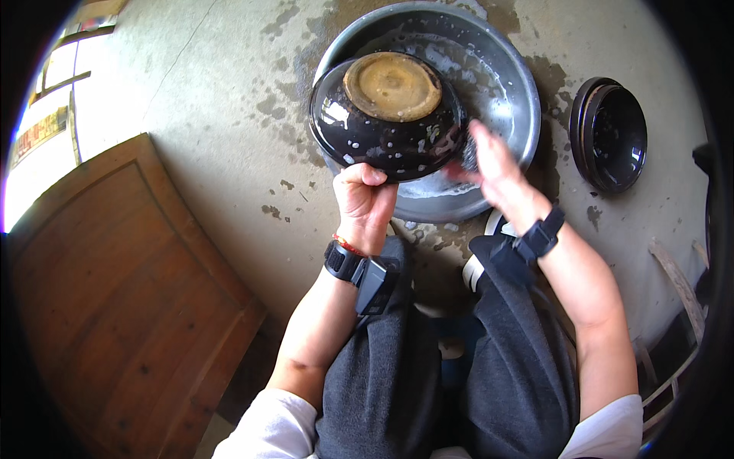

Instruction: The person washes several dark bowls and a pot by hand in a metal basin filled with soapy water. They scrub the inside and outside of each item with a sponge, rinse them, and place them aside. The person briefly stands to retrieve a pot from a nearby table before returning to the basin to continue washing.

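Observation:
My left hand [364, 198] grips the near rim of a dark glazed bowl [378, 143], thumb on the outer wall. The bowl is tilted, with its unglazed tan foot [393, 86] facing me and suds dotting the glaze. At the bowl's right side my right hand [498, 166], blurred, holds a dark scouring pad [470, 154] against or close to the wall. Its fingertips are partly hidden. Beneath both hands stands a round metal basin [530, 103] containing soapy water [487, 74].
Two or more dark glazed bowls [619, 140] are stacked on the concrete floor [229, 115] to the right. Wet patches surround the basin. A brown wooden panel [126, 298] fills the lower left. Curved wooden slats [679, 281] show at the right edge.

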A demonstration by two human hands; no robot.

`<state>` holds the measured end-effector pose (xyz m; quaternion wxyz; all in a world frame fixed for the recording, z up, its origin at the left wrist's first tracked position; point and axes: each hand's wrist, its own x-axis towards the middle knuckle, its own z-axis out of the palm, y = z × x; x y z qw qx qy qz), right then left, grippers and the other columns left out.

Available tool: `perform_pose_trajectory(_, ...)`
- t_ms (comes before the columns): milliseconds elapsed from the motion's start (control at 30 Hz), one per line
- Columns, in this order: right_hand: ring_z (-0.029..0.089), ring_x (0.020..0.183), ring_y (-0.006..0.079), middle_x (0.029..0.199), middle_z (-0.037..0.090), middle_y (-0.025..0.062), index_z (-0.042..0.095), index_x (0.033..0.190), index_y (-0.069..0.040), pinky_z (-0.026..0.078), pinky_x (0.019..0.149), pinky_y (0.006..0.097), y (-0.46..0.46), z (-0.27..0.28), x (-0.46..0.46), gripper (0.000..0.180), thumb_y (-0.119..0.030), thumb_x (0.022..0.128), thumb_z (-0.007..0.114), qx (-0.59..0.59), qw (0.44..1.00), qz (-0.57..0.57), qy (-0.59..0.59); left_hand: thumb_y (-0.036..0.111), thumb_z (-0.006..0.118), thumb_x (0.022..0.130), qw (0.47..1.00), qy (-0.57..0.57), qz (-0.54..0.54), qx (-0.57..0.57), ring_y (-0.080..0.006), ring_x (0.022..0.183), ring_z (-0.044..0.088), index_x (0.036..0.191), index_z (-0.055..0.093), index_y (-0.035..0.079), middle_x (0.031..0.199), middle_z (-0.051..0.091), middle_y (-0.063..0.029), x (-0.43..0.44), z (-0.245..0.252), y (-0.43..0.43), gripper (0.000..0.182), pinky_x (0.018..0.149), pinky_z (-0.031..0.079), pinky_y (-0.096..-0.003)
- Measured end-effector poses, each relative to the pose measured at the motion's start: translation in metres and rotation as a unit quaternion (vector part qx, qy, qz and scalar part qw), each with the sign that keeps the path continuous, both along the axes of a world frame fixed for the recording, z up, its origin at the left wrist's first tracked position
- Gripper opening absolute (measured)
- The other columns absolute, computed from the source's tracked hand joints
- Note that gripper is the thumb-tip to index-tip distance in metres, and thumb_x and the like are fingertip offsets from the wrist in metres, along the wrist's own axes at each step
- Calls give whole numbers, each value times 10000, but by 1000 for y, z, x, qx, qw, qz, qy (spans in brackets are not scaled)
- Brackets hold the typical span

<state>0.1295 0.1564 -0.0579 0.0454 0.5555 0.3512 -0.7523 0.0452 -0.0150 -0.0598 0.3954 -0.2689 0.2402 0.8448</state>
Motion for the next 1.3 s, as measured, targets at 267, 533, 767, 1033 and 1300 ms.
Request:
perform_pose_trajectory(267,417,1068,322,1169,471,92,637,1055,-236,370,905,422,49,-88,-11,321,-141,749,660,691,612,385,-26,-101,456,498,993,47,-36,-98,-176,664,554,842,609,4,757,631,-62,6,3,2,390,813,435,-302)
perform_pose_trajectory(533,565,923,273,980,558,159,608,1088,-37,457,835,344,1,6,-7,293,-118,806,626,557,769,263,170,-120,455,541,989,53,-16,-134,-138,566,518,835,595,9,695,605,-41,11,4,-2,350,673,456,-266)
perform_pose_trajectory(767,476,953,258,1036,498,98,643,994,-60,426,855,353,-40,22,-36,251,-81,743,642,567,619,351,414,-170,457,594,985,16,-12,-172,-126,644,536,1037,540,42,842,586,-27,19,10,7,498,534,434,-236)
perform_pose_trajectory(1033,579,963,252,997,609,126,675,958,-59,460,826,345,44,-30,-88,224,-198,860,530,461,761,448,91,-179,449,528,972,79,-139,-173,-189,585,538,920,581,-21,786,616,-74,26,20,9,444,512,426,-262)
perform_pose_trajectory(1300,536,881,246,999,566,107,666,962,-48,434,838,335,0,10,-30,187,-83,786,612,592,679,326,287,-182,443,512,975,62,-117,-177,-187,558,535,901,590,-20,749,610,-82,26,16,6,446,489,420,-269)
